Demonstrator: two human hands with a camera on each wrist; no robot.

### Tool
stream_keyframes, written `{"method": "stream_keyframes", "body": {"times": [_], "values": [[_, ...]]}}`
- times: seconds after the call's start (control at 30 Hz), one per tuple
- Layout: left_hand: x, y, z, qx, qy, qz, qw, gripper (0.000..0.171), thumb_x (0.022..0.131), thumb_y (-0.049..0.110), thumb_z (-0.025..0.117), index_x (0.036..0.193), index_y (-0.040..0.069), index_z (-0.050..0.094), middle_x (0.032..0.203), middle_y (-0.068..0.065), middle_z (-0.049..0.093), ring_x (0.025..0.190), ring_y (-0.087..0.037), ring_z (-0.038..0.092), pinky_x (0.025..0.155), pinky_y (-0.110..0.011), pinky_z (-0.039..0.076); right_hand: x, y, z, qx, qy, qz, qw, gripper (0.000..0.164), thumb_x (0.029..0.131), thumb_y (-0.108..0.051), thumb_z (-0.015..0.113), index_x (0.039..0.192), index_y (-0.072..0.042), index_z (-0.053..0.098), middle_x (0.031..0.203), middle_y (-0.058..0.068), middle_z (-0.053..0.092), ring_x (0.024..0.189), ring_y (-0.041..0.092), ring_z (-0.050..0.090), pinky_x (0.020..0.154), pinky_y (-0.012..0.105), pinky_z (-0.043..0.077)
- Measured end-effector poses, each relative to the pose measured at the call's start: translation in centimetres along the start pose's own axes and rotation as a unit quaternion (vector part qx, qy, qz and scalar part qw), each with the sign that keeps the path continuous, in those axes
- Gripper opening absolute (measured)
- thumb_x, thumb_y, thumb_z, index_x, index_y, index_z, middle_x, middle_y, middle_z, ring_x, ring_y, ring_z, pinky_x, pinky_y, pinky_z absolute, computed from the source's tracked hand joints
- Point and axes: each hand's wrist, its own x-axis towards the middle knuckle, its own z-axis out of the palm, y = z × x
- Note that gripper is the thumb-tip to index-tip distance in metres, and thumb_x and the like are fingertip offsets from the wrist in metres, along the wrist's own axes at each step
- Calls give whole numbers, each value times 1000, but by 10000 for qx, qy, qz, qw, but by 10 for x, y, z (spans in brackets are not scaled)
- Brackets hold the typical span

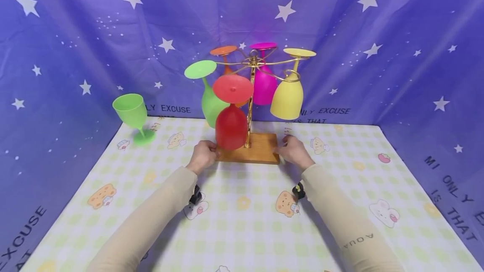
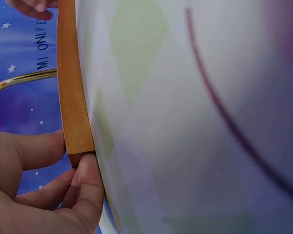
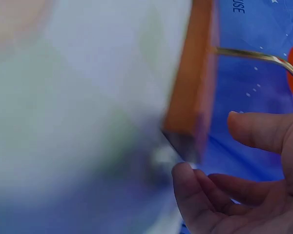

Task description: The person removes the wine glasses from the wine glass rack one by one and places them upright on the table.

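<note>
A goblet rack with a gold metal post [image 1: 249, 114] and curled arms stands on a wooden base [image 1: 264, 148]. My left hand [image 1: 204, 154] pinches the base's left end, the thumb on its upper edge and fingers against the end face, seen in the left wrist view. At the right end, my right hand [image 1: 295, 151] has its thumb and fingers spread; in the right wrist view they appear just off the wood. Upside down on the rack hang a red goblet [image 1: 231, 129], a green goblet [image 1: 212, 102], an orange goblet [image 1: 224, 50], a magenta goblet [image 1: 264, 87] and a yellow goblet [image 1: 288, 100].
Another green goblet [image 1: 130, 110] stands upright near the back left corner of the table. A checked cloth with cartoon prints covers the table [image 1: 242, 221]. Behind and at both sides hangs a blue star-patterned curtain [image 1: 211, 11], close to the rack's back.
</note>
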Motion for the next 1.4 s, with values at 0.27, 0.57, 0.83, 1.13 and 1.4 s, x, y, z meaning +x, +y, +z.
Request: {"method": "stream_keyframes", "body": {"times": [0.27,0.57,0.83,1.13,1.4], "values": [[2,-1,1,-1,-42,-79,10000,29,79,2,70,107,-7,66,92,-13,69,83,-23,64,74,-31,53,-1,-3,-54,-629,-7,-134,9979,66,92,-27,58,138,14,33,131,35,45,116,47,49,96,55,42],[2,-1,1,6,19,-56,10000,27,79,3,70,105,-6,66,92,-12,69,87,-25,64,79,-34,52,-12,-27,-124,-834,947,-616,9901,62,94,-30,55,137,9,36,122,30,51,109,44,51,90,58,43],[2,-1,1,12,-62,-82,9999,28,79,2,70,105,-6,65,93,-13,68,87,-26,63,79,-34,53,-18,-48,-169,-496,2175,-1522,9628,58,93,-22,56,142,3,36,125,25,52,111,37,52,95,51,43],[3,0,-2,111,-52,-36,9999,27,78,3,70,104,-6,66,90,-12,68,83,-24,63,76,-32,53,-21,-74,-190,-930,3288,-3302,8799,55,88,-9,62,139,-1,44,137,19,48,126,34,45,109,43,31],[1,2,-1,123,-69,-38,9999,26,78,3,69,103,-5,66,89,-12,68,83,-24,62,78,-34,52,-22,-91,-188,-1687,2741,-4287,8442,62,84,9,56,143,-3,41,150,13,36,140,27,29,115,34,18]]}}
